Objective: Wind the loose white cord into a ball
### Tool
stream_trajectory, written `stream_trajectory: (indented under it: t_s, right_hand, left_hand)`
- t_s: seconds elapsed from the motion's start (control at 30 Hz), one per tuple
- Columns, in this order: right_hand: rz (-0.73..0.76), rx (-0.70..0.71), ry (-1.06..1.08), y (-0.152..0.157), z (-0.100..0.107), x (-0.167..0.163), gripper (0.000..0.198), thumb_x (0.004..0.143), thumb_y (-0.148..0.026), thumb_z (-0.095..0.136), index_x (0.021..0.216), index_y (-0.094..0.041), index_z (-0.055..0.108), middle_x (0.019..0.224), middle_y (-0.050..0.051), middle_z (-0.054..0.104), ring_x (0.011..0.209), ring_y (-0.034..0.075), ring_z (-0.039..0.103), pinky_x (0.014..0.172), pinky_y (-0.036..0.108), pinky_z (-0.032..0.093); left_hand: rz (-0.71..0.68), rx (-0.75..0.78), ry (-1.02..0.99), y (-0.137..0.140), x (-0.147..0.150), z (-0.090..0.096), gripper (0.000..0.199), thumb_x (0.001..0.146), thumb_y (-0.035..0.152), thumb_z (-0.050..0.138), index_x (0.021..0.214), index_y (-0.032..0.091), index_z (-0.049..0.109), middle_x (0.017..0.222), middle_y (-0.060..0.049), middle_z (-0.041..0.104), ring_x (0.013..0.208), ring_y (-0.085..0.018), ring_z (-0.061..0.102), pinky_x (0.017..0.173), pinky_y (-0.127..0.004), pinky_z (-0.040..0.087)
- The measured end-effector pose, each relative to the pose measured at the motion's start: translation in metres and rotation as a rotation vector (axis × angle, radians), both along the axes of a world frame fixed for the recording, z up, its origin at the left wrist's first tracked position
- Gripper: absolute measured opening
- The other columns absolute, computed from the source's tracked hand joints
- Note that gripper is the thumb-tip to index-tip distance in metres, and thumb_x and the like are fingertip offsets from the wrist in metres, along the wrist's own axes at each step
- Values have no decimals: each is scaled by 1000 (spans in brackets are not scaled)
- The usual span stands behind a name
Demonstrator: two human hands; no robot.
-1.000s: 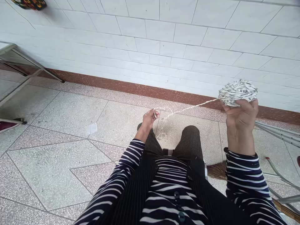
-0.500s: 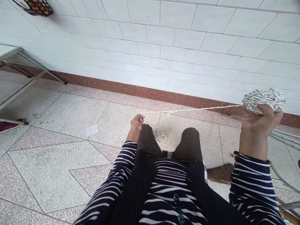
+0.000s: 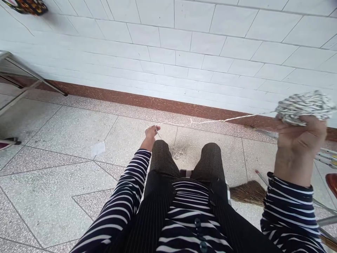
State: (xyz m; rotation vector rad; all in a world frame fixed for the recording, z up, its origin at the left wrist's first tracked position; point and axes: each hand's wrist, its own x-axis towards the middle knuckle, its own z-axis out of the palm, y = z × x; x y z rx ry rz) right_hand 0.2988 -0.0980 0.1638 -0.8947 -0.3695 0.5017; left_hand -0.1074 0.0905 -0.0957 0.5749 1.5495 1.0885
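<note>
My right hand, raised at the right of the head view, grips a bundle of white cord with dark flecks. From that bundle a white strand runs leftward across to my left hand, which pinches its other end just above my left knee. Near its middle the strand has a small knot or kink, and it dips slightly. A short loose end hangs below my left fingers. On the floor between my knees lies a small tangle of white string.
A straw broom lies on the floor by my right thigh. Metal furniture legs stand at the left, more metal bars at the right. A white paper piece lies on the floor. A tiled wall rises ahead.
My right hand has moved right and slightly up with the cord bundle, which is now blurred. The strand has gone from nearly straight to a little slack. The whole view has shifted slightly.
</note>
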Motion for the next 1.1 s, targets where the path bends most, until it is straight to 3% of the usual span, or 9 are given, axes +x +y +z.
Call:
stream_trajectory:
  t_s: [0.1, 0.2, 0.4, 0.5, 0.6, 0.73, 0.9, 1.0, 1.1]
  right_hand:
    - [246, 38, -130, 10, 1, -27, 50, 56, -4, 70, 99, -30, 66, 125, 1, 65, 110, 24, 67, 77, 37, 64]
    - [477, -73, -84, 24, 1, -55, 58, 56, -10, 75, 108, -32, 63, 122, 2, 68, 109, 27, 67, 78, 45, 65]
    - [780, -266, -121, 46, -13, -100, 60, 60, -17, 78, 116, -34, 62, 120, 1, 71, 120, 30, 64, 91, 52, 63]
    - [846, -284, -155, 49, -19, -114, 58, 63, -19, 78, 117, -33, 63, 121, 2, 71, 120, 30, 65, 93, 54, 62]
    - [870, -277, -179, 47, -21, -115, 55, 65, -21, 78, 117, -32, 63, 120, 3, 72, 118, 31, 66, 92, 55, 61]
    - [771, -299, -126, 40, -24, -96, 54, 65, -24, 78, 116, -34, 63, 118, 2, 73, 118, 30, 66, 90, 54, 62]
    - [611, -256, -137, 30, -26, -72, 54, 63, -23, 75, 115, -34, 64, 123, 3, 71, 120, 30, 64, 88, 54, 61]
    - [577, -210, -162, 21, -16, -73, 50, 63, -26, 73, 112, -34, 65, 125, 4, 69, 123, 33, 62, 88, 57, 60]
    - [588, -152, -245, 11, 3, -81, 47, 65, -27, 70, 112, -37, 66, 124, 5, 68, 128, 34, 59, 92, 60, 58]
  left_hand:
    - [-66, 11, 61, 2, 24, 1, 15, 86, 2, 61, 93, 14, 66, 103, -12, 74, 108, -22, 67, 103, -38, 46]
    - [-191, 71, 78, -5, 58, 13, 21, 81, 2, 67, 97, 16, 72, 115, -11, 73, 115, -24, 64, 106, -39, 44]
    - [-777, 494, -95, -44, 138, 62, 44, 84, 24, 76, 127, 24, 68, 134, -10, 66, 121, -28, 61, 106, -45, 46]
    - [-844, 660, -135, -60, 167, 82, 41, 84, 34, 76, 123, 21, 70, 127, -10, 69, 119, -26, 62, 104, -41, 47]
    - [-894, 683, -9, -71, 171, 88, 27, 90, 41, 67, 94, 16, 75, 97, -6, 74, 95, -21, 66, 88, -32, 49]
    - [-992, 594, 176, -84, 144, 70, 40, 97, 46, 52, 79, 18, 73, 76, -1, 68, 69, -15, 57, 70, -26, 43]
    - [-1048, 487, 390, -92, 97, 23, 34, 95, 36, 49, 75, 18, 72, 74, -1, 67, 68, -15, 54, 70, -26, 39]
    - [-1034, 413, 511, -85, 79, -2, 30, 91, 30, 51, 71, 19, 70, 68, 0, 64, 67, -16, 54, 70, -27, 38]
    - [-1025, 404, 545, -68, 74, -15, 25, 89, 31, 54, 72, 21, 70, 65, 0, 63, 66, -17, 54, 68, -27, 38]
